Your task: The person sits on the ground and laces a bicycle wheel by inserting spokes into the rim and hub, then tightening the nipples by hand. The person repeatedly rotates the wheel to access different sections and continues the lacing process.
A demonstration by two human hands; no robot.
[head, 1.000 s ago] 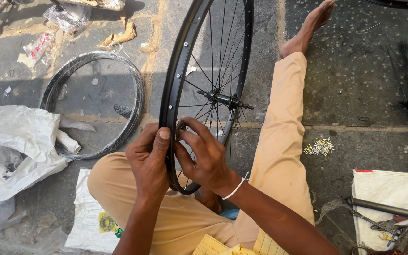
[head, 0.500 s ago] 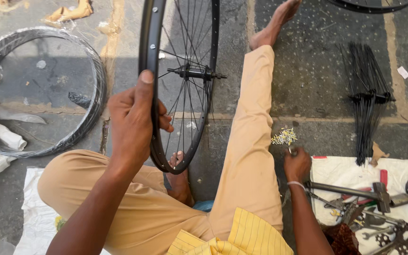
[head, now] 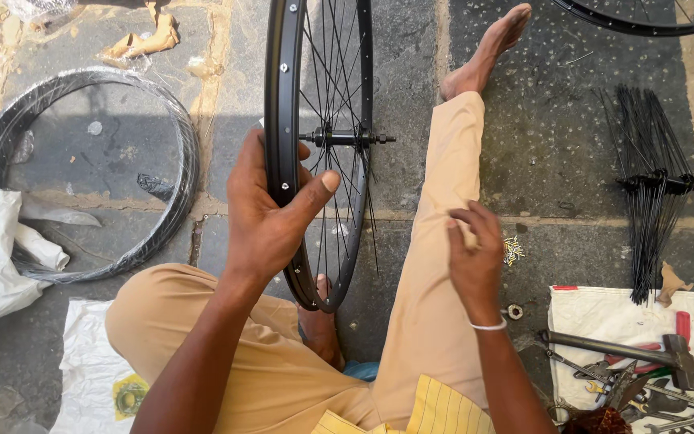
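A person sits on a stone floor [head: 556,161] with a black spoked bicycle wheel [head: 319,145] standing upright between the legs, its lower rim resting near the tucked foot. The left hand [head: 271,213] grips the wheel's rim, thumb hooked over the near edge and fingers wrapped behind it. The right hand [head: 475,257] hovers empty above the outstretched right thigh, fingers loosely spread, touching nothing that can be made out. A small pile of brass spoke nipples [head: 513,250] lies just beside that hand. Further right lies a bundle of black spokes [head: 652,185]; a hammer [head: 628,350] rests on white cloth [head: 596,309]. A plastic-wrapped rim [head: 82,173] lies flat at left.
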